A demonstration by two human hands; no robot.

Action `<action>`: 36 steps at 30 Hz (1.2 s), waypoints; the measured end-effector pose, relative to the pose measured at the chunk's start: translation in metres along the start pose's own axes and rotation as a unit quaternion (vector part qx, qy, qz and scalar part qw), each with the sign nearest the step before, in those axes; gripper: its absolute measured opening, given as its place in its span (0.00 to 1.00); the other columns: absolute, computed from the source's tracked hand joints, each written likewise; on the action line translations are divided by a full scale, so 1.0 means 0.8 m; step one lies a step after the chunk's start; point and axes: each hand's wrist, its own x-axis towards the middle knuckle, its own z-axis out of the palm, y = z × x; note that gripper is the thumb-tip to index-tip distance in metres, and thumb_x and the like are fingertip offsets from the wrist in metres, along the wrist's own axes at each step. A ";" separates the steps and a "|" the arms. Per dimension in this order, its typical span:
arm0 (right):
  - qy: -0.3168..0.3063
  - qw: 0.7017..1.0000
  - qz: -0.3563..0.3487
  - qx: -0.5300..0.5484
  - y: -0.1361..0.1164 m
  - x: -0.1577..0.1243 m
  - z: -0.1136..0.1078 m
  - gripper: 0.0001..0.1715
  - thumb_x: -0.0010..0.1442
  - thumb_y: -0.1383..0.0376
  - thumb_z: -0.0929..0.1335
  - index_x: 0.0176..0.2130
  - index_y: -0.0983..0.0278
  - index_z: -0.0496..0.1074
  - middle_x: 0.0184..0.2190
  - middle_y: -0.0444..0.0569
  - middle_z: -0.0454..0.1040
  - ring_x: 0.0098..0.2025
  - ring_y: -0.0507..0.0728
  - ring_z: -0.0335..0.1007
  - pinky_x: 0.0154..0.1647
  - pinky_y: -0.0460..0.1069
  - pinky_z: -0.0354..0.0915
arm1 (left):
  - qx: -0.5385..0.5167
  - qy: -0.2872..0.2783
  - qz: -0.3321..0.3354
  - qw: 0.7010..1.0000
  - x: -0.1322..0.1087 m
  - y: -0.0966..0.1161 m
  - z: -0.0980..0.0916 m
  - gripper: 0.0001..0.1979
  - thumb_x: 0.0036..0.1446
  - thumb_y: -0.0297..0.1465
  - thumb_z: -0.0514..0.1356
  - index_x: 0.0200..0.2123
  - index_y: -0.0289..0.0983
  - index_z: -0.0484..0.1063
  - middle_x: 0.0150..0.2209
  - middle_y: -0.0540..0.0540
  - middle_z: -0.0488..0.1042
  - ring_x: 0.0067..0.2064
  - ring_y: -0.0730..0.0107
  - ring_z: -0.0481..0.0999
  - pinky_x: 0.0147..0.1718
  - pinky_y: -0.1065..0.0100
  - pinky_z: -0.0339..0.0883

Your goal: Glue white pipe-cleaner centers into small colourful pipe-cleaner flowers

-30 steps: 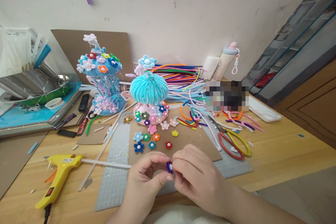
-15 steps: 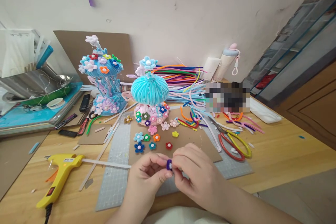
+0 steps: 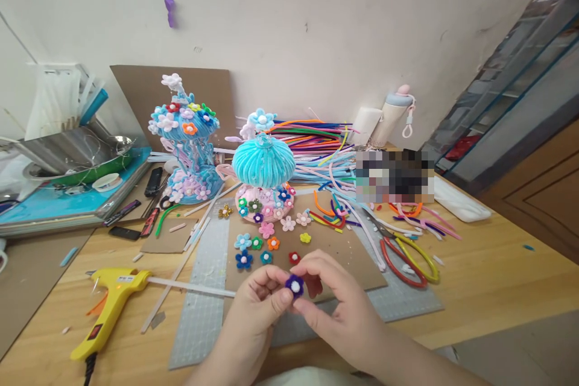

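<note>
A small dark purple flower with a white centre faces up between my two hands. My left hand pinches its left edge between thumb and fingers. The fingertips of my right hand touch its right side, with thumb and index finger curved around it. Beyond them, several small pipe-cleaner flowers, among them a red one and a dark blue one, lie on a brown cardboard sheet. Behind these stands a turquoise pleated dome over a flower-covered base.
At the left lies a yellow glue gun with a long glue stick. Scissors with red and yellow handles rest at the right on a grey cutting mat. A finished blue flowered piece and pipe cleaners stand or lie behind.
The purple flower has turned from edge-on to face up, showing its white centre. My right fingers have spread from a closed pinch. The camera view has shifted slightly.
</note>
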 end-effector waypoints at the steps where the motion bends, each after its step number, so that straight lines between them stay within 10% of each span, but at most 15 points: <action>1: -0.002 1.000 -0.001 0.001 0.001 0.000 0.000 0.15 0.55 0.72 0.67 0.42 0.59 0.66 0.36 0.44 0.65 0.34 0.51 0.61 0.35 0.46 0.61 | -0.002 0.003 -0.001 1.000 0.000 -0.001 0.000 0.09 0.42 0.28 0.71 0.27 0.35 0.75 0.26 0.51 0.76 0.27 0.78 0.72 0.28 0.77 0.66; 18: -0.014 0.990 -0.063 -0.128 0.017 -0.008 -0.008 0.07 0.62 0.67 0.65 0.43 0.60 0.69 0.36 0.47 0.69 0.39 0.54 0.65 0.38 0.47 0.62 | 0.031 -0.028 -0.055 0.998 -0.004 0.000 0.003 0.08 0.46 0.30 0.68 0.29 0.33 0.75 0.25 0.48 0.75 0.26 0.76 0.71 0.29 0.72 0.69; 36: -0.018 0.992 0.056 0.111 0.017 -0.003 -0.006 0.10 0.56 0.61 0.70 0.39 0.61 0.74 0.32 0.45 0.66 0.32 0.52 0.63 0.31 0.46 0.61 | 0.052 -0.032 -0.049 0.997 -0.007 0.002 0.011 0.10 0.45 0.32 0.68 0.30 0.32 0.75 0.28 0.46 0.74 0.29 0.73 0.70 0.29 0.69 0.68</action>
